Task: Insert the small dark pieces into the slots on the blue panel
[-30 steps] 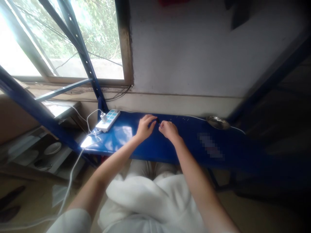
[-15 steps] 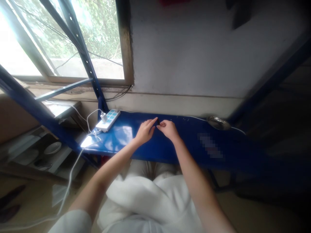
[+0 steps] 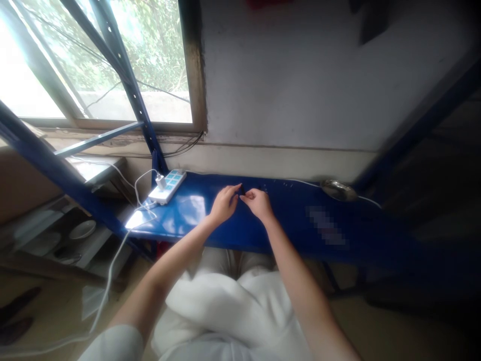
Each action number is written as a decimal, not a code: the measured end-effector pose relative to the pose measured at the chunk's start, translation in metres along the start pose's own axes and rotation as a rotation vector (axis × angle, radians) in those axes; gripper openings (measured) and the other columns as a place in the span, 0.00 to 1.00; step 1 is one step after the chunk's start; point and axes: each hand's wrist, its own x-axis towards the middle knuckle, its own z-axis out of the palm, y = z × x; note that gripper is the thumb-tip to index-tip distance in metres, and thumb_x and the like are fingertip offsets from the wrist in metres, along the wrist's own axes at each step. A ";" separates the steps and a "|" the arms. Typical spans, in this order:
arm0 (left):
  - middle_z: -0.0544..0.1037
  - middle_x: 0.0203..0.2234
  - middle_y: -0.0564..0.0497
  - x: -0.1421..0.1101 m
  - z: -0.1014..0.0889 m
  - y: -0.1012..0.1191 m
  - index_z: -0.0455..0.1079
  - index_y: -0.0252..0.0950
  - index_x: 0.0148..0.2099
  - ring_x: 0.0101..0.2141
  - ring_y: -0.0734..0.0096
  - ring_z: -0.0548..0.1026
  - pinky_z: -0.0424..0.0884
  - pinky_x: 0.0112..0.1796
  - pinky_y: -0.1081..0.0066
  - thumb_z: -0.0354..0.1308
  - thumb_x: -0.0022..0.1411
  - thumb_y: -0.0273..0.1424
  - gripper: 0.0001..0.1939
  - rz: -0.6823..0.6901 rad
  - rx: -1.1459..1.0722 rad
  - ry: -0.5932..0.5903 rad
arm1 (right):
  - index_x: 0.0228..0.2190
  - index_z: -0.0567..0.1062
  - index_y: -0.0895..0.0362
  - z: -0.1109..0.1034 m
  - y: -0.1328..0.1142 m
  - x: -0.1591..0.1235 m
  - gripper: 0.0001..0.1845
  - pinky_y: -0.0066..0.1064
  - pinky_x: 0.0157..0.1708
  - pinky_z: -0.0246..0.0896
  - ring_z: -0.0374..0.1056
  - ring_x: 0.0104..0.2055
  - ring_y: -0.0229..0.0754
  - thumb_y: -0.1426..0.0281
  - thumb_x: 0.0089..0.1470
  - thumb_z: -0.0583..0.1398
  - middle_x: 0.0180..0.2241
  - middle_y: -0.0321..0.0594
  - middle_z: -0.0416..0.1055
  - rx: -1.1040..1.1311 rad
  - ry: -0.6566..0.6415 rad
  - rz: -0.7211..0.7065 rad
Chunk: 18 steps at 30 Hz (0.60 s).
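Observation:
Both hands meet over the blue shelf top (image 3: pixel 240 230) around a small black piece (image 3: pixel 242 190), too small to name more exactly. My right hand (image 3: pixel 258 203) pinches it from the right between thumb and fingertips. From the left, my left hand (image 3: pixel 224 204) reaches to it, index finger stretched along its top and thumb below. The left grip is partly hidden, but its fingertips seem closed on the piece. Just beyond my right hand lie several tiny light-coloured bits (image 3: pixel 287 184), too small to identify.
A white power strip (image 3: pixel 169 186) with a plugged-in white charger (image 3: pixel 161 181) lies at the left end, its cable (image 3: pixel 108 281) hanging down. A shiny metal dish (image 3: pixel 338 190) stands at the back right. Blue uprights (image 3: pixel 131 85) frame the shelf beside a window and wall.
Both hands have shifted slightly left with the black piece. My left index finger has drawn back a little, and more of the tiny bits show behind my right hand.

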 end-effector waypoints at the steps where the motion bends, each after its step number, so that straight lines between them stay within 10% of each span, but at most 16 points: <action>1: 0.72 0.40 0.44 0.002 0.001 0.000 0.65 0.35 0.50 0.36 0.70 0.71 0.68 0.38 0.68 0.47 0.61 0.31 0.16 -0.069 -0.050 0.037 | 0.22 0.70 0.58 0.001 0.001 -0.001 0.09 0.26 0.27 0.58 0.66 0.25 0.37 0.65 0.42 0.61 0.23 0.38 0.72 0.003 0.001 -0.004; 7: 0.74 0.32 0.47 0.014 0.008 -0.003 0.71 0.32 0.33 0.28 0.74 0.70 0.67 0.31 0.74 0.60 0.50 0.39 0.14 -0.485 -0.357 0.050 | 0.24 0.71 0.58 0.006 0.003 -0.005 0.14 0.25 0.25 0.56 0.63 0.24 0.36 0.59 0.47 0.57 0.23 0.38 0.70 -0.043 -0.007 -0.091; 18: 0.67 0.17 0.55 0.023 0.016 -0.024 0.68 0.31 0.24 0.19 0.80 0.61 0.55 0.22 0.77 0.60 0.47 0.43 0.18 -0.630 -0.363 -0.063 | 0.33 0.73 0.58 0.003 0.018 0.001 0.14 0.26 0.29 0.58 0.64 0.25 0.36 0.62 0.46 0.57 0.24 0.37 0.70 -0.095 0.029 -0.132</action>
